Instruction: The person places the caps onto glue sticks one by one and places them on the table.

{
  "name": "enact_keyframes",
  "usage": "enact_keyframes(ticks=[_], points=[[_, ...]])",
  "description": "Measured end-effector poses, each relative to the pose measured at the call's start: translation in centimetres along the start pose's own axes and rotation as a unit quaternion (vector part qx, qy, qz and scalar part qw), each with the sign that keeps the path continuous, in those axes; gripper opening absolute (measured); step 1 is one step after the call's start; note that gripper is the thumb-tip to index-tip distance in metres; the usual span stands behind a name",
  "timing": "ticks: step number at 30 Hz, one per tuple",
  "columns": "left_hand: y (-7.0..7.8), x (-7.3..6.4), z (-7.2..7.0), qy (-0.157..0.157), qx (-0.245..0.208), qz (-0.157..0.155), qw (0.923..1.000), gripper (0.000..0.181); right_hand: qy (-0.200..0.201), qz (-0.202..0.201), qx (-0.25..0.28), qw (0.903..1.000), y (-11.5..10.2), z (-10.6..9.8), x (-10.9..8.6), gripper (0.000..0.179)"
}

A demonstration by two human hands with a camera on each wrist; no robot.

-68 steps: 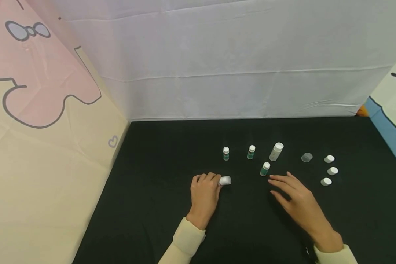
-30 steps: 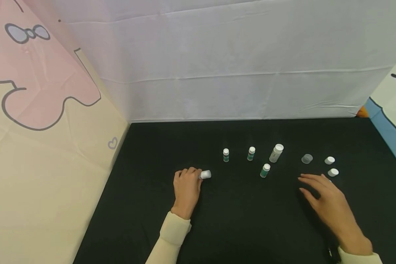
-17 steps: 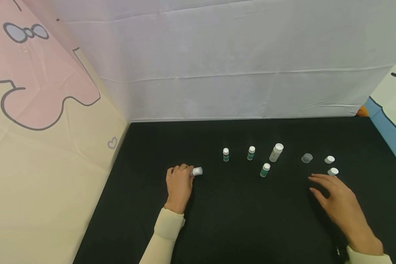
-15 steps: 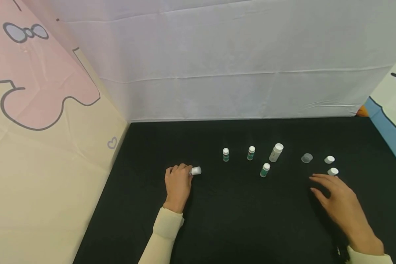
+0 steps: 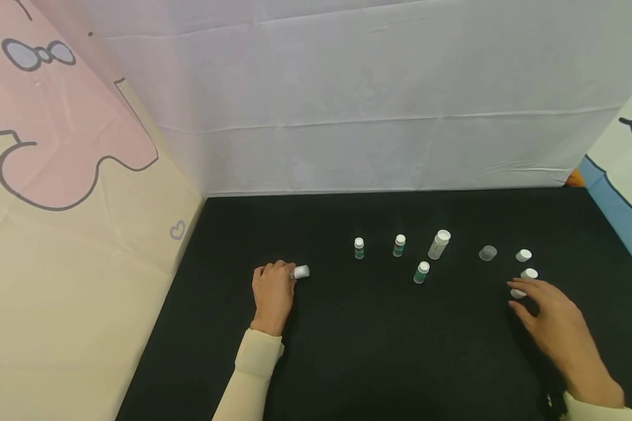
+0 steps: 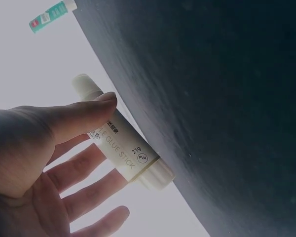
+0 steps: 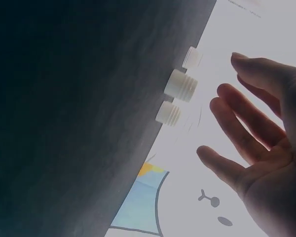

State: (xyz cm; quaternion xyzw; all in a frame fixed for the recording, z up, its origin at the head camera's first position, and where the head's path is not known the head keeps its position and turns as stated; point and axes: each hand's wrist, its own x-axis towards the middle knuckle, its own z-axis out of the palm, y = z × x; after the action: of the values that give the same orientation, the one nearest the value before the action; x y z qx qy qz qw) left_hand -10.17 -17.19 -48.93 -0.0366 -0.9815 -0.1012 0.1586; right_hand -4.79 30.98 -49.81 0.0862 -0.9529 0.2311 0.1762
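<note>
My left hand (image 5: 272, 297) pinches a white glue stick (image 5: 301, 272), holding it lying sideways low over the black table. In the left wrist view the thumb presses across the glue stick (image 6: 121, 140) and its printed label shows. At the right, my right hand (image 5: 555, 324) hovers with relaxed, parted fingers around a white cap (image 5: 517, 293), which its fingers partly cover. A second white cap (image 5: 529, 273) sits just beyond the fingertips, and a third cap (image 5: 524, 255) farther back. The right wrist view shows ribbed caps (image 7: 181, 86) apart from the open fingers.
Three green-labelled tubes with white tops, a left one (image 5: 359, 248), a middle one (image 5: 398, 246) and a nearer one (image 5: 421, 273), stand mid-table. A taller white tube (image 5: 439, 245) and a translucent cap (image 5: 487, 253) are right of them. A white cloth wall (image 5: 316, 158) closes the back.
My left hand has carried the glue stick leftward from near the middle. My right hand has moved right, from beside the nearer green tube to the white caps.
</note>
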Motion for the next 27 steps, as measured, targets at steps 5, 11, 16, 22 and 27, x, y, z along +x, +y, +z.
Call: enact_keyframes(ticks=[5,11,16,22,27], points=[[-0.6,0.1,0.0,-0.006,0.009,-0.001,0.9999,0.025,-0.026,0.021,-0.011,0.9994,0.5,-0.2,0.0,0.045],[-1.3,0.3,0.1,-0.019,0.012,-0.011,0.9997,0.027,-0.033,0.024,-0.016,0.999,1.1,-0.4,0.0,0.044],[-1.8,0.7,0.2,-0.024,0.017,-0.015,0.9995,0.027,-0.049,0.037,-0.031,0.9976,1.2,-0.5,0.2,0.044],[-2.1,1.0,0.3,-0.027,0.024,-0.012,0.9993,0.026,-0.067,0.043,-0.032,0.9963,1.4,-0.6,0.4,0.043],[-2.4,1.3,0.4,-0.028,0.03,-0.01,0.9991,0.025,-0.079,0.042,-0.033,0.9955,1.8,-0.5,0.5,0.042]])
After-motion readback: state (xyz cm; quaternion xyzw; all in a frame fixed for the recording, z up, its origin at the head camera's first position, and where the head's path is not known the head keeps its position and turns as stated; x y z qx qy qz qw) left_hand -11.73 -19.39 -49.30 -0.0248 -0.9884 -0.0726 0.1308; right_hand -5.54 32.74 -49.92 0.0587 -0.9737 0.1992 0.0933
